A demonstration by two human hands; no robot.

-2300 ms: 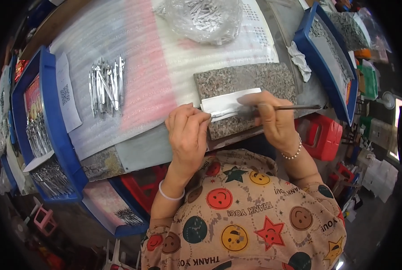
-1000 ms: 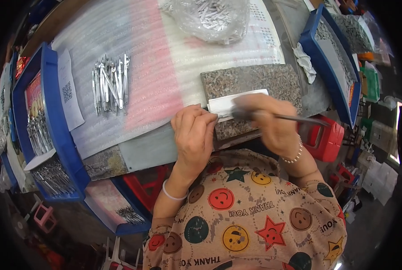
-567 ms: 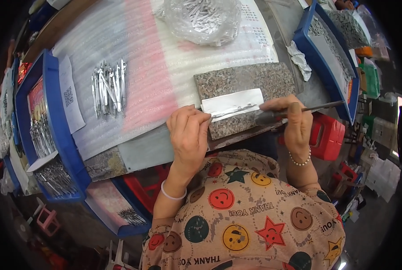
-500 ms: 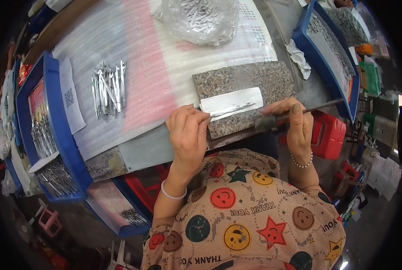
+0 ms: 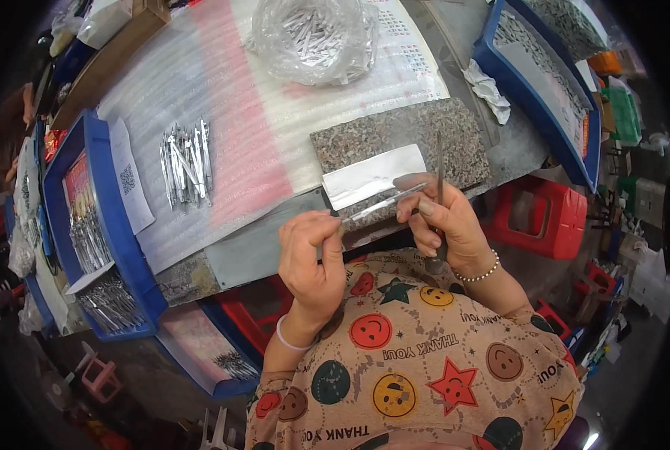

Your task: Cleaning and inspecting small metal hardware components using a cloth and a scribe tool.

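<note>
Between my hands a slender silvery metal piece [image 5: 384,203], shaped like tweezers, is lifted over the near edge of a speckled granite slab [image 5: 395,124]. My left hand [image 5: 312,253] is closed, pinching the piece's left end with thumb and fingers. My right hand [image 5: 447,229] pinches the other end between thumb and forefinger. It also grips a dark tool [image 5: 440,161] with a thin shaft pointing away from me and a thick dark end below the palm; its exact kind is unclear. A folded white paper [image 5: 372,176] lies on the slab.
Similar silvery pieces [image 5: 186,166] lie piled on foam sheeting [image 5: 237,97] at left. A clear bag of small pieces [image 5: 312,37] sits at the back. Blue trays [image 5: 110,202] stand left and another blue tray [image 5: 492,45] right. A red stool [image 5: 541,217] stands below the table's right side.
The metal piece has risen off the white paper, its right end now in my right fingers. The dark tool has swung from pointing right to pointing away from me.
</note>
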